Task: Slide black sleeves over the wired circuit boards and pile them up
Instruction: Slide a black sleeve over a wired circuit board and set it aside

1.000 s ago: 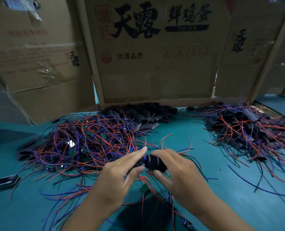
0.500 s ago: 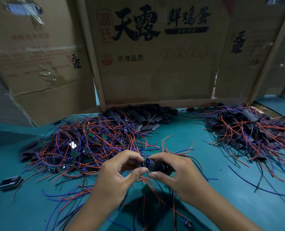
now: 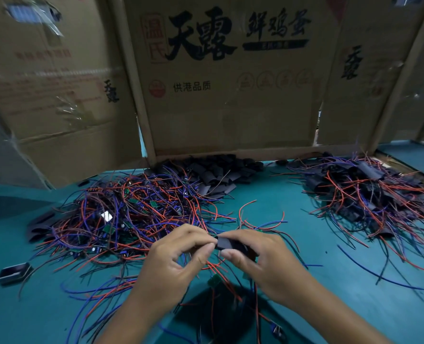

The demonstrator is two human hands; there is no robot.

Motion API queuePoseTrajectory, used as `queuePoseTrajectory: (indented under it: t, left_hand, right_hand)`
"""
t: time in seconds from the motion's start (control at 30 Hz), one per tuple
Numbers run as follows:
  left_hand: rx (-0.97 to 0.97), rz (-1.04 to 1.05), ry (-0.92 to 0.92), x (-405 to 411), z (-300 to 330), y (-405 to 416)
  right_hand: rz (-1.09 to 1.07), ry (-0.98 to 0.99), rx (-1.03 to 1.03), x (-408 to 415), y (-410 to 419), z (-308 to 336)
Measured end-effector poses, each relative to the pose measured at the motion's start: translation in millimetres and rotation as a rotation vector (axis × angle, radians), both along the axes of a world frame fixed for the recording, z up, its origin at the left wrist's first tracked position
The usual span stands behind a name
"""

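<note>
Above the teal table my right hand (image 3: pixel 263 259) holds a black sleeve (image 3: pixel 228 244) between thumb and fingers. My left hand (image 3: pixel 178 259) pinches the sleeve's left end with thumb and forefinger. Red and blue wires (image 3: pixel 218 271) trail down from between the hands, and a small green board (image 3: pixel 214 280) hangs below them. The board inside the sleeve is hidden. A heap of bare wired boards (image 3: pixel 121 217) lies at the left. Loose black sleeves (image 3: pixel 213 172) are heaped at the back. Sleeved boards are piled at the right (image 3: pixel 370 194).
Cardboard box walls (image 3: pixel 226 95) stand along the back of the teal table (image 3: pixel 275 192). A single flattened sleeve (image 3: pixel 14 272) lies near the left edge. Stray wires spread over the table in front of the heaps.
The sleeve has turned from showing its round open end to lying flat and sideways. My left fingers have curled from stretched out into a pinch at its end.
</note>
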State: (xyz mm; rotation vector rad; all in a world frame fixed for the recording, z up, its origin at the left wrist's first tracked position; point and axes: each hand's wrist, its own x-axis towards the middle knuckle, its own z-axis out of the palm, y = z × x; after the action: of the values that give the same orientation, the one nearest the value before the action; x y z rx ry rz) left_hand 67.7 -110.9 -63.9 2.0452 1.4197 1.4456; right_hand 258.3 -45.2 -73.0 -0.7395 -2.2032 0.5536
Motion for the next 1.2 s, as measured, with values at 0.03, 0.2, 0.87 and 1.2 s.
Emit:
queuePoseTrajectory:
  t: [0.03,0.2,0.87,1.2]
  left_hand:
    - [-0.022,-0.006,-0.006,0.7,-0.1,-0.9]
    - [-0.105,-0.029,-0.019,1.4,-0.4,-1.3]
    - [0.003,0.284,0.442,-24.8,-22.1,15.5]
    - [0.021,0.318,0.538,-39.9,-35.2,29.7]
  right_hand:
    - [0.002,0.001,-0.001,-0.1,-0.5,0.0]
    - [0.045,-0.044,-0.002,0.4,0.0,-1.8]
    - [-1.010,-0.529,0.246,151.8,165.8,96.3]
    - [-0.461,-0.662,-0.060,-27.1,224.7,18.5]
